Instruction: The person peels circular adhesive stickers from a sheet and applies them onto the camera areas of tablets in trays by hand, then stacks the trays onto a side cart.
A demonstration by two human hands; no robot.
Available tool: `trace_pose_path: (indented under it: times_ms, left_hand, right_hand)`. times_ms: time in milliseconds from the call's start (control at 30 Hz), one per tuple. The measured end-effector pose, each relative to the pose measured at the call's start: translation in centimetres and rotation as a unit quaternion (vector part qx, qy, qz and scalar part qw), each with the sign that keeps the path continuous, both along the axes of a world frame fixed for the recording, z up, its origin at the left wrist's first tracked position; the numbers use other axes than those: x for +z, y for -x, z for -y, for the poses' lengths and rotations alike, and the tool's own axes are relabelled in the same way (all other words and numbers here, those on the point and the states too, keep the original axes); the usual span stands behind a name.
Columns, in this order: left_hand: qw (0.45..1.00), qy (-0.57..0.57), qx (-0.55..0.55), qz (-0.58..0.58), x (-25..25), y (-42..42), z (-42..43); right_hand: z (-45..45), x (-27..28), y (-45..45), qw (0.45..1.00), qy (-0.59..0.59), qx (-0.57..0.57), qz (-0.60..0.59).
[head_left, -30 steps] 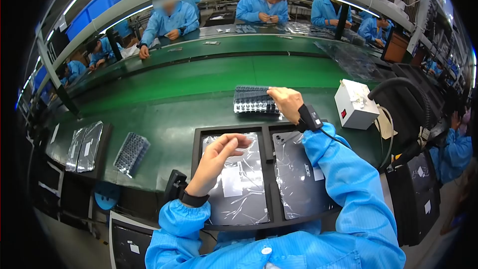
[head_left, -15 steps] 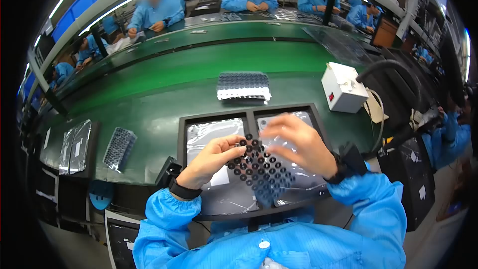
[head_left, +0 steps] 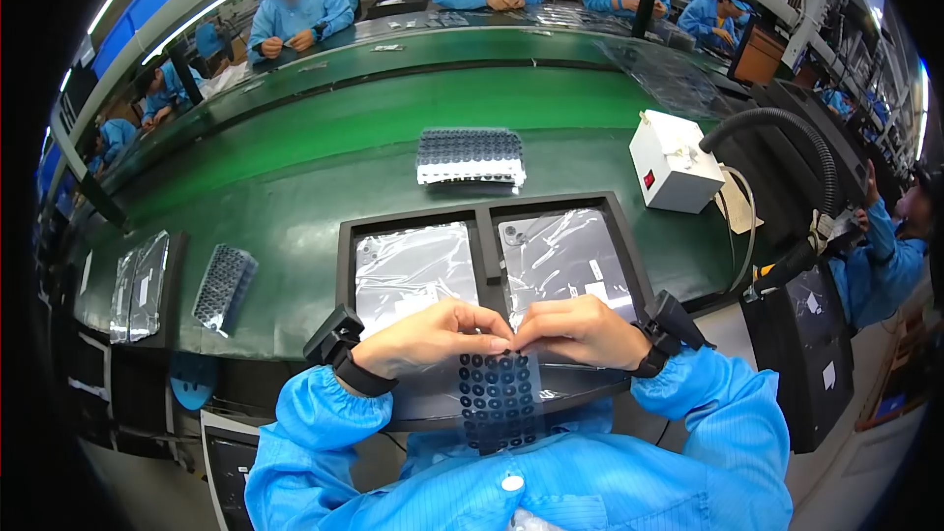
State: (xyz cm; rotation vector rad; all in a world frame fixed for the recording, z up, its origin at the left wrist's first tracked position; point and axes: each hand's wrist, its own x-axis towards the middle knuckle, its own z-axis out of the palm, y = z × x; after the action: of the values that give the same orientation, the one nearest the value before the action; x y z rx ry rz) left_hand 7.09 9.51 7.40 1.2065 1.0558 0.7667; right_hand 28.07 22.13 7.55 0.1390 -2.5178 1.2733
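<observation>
Ring sheet [head_left: 500, 395] partly hides the black tray [head_left: 345, 270].

No text legible. Small white label [head_left: 596, 270] on the right-hand wrapped tablet [head_left: 551, 248] — print too fine to read. Same for the label [head_left: 142, 289] on the film-wrapped item [head_left: 148, 270] at far left. Pale labels [head_left: 829, 376] on the black stack [head_left: 792, 383], right side — also unreadable.

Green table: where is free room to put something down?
Free: between the left dotted stack and the black tray; between the far dotted stack and the white box. Crowded: the tray, holding film-covered devices, near part under left hand and right hand.
</observation>
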Motion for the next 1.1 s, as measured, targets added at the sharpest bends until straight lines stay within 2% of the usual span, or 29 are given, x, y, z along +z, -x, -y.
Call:
trace_pose_path:
  times_ms: [33,100,200,267,333,400,467,533,633,733,833,933,1000,1067,1100]
  left_hand:
    - [1.0,0.003,-0.01,0.003,0.0,-0.1,-0.2]
    - [0.999,-0.021,-0.023,-0.016,-0.2,0.1,-0.5]
    - [0.999,-0.031,0.008,-0.012,-0.7,0.4,-0.2]
    - [0.998,-0.036,0.029,-0.04,-0.5,0.8,0.5]
    - [0.992,-0.08,0.04,-0.088,-0.6,1.3,1.2]
    - [0.975,-0.108,0.109,-0.161,-1.5,3.1,1.9]
    - [0.884,-0.196,0.256,-0.339,-2.5,5.7,2.5]
    - [0.703,-0.295,0.308,-0.569,-3.5,8.7,2.1]
    - [0.652,-0.299,0.31,-0.624,-5.1,11.5,1.7]
    - [0.625,-0.294,0.296,-0.66,-5.2,12.3,1.0]
    - [0.636,-0.288,0.303,-0.648,-4.9,12.5,0.9]
    - [0.652,-0.311,0.315,-0.616,-4.4,11.9,1.4]
    - [0.669,-0.32,0.332,-0.583,-4.7,11.3,2.3]
    - [0.7,-0.294,0.295,-0.58,-4.8,10.5,3.3]
    - [0.686,-0.305,0.283,-0.597,-5.2,10.1,3.6]
  right_hand:
    - [0.0,0.0,-0.2,1.0,0.002,-0.001,0.002]
    - [-0.1,0.1,-0.2,0.997,-0.071,-0.019,-0.023]
    - [0.1,0.2,0.5,0.993,-0.089,-0.05,-0.051]
    - [0.4,0.1,1.4,0.996,-0.063,-0.036,-0.056]
    - [0.5,0.1,2.2,0.988,-0.11,-0.048,-0.093]
    - [0.2,0.4,2.7,0.984,-0.131,-0.048,-0.11]
    - [-0.5,0.8,3.0,0.945,-0.246,-0.096,-0.194]
    - [-1.3,0.4,3.4,0.928,-0.278,-0.106,-0.223]
    - [-1.5,0.3,4.1,0.92,-0.281,-0.113,-0.249]
    - [-2.1,0.3,4.4,0.907,-0.315,-0.083,-0.266]
    - [-3.1,-0.8,4.4,0.827,-0.411,-0.079,-0.375]
    - [-3.2,-0.9,4.1,0.774,-0.483,-0.073,-0.402]
    - [-3.1,-0.8,4.0,0.768,-0.492,-0.071,-0.404]
    - [-3.2,-0.7,4.6,0.769,-0.487,-0.058,-0.411]
    - [-3.2,-0.4,5.2,0.773,-0.481,-0.054,-0.411]
